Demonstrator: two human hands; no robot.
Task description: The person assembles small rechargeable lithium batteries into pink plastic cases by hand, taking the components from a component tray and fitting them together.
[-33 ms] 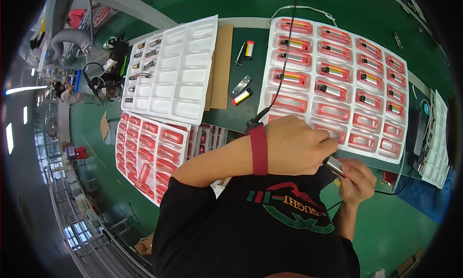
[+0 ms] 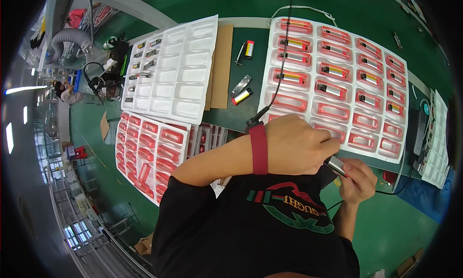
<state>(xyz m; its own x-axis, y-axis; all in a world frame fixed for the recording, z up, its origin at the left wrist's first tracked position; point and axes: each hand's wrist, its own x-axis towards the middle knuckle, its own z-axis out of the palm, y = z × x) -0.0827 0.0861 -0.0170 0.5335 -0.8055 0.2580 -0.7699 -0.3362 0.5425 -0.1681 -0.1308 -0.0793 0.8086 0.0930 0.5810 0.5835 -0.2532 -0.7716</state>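
Note:
My right hand [image 2: 358,181] pinches a small silver battery [image 2: 336,165] between thumb and fingers, low in front of my chest. The battery lies tilted, its dark end toward my left hand [image 2: 296,145]. That left hand is closed in a loose fist against this end; its fingertips are hidden, so what they grip cannot be seen. A dark red strap [image 2: 259,150] with a black cord circles my left wrist. Just beyond my hands lies a white tray [image 2: 311,92] with red-rimmed clear shells in its pockets, several of them holding silver, yellow and red batteries.
Another white tray [image 2: 190,61] at the left holds several small batteries, with cardboard [image 2: 222,68] beneath. Loose batteries [image 2: 242,97] and a pen-like tool [image 2: 239,54] lie between the trays. Lower left is a tray of red shells [image 2: 153,142]. A black cord [image 2: 284,51] crosses the view.
Both hands and the battery have shifted very slightly to the right. The upper part of the cord has swung a little left. The trays have not moved.

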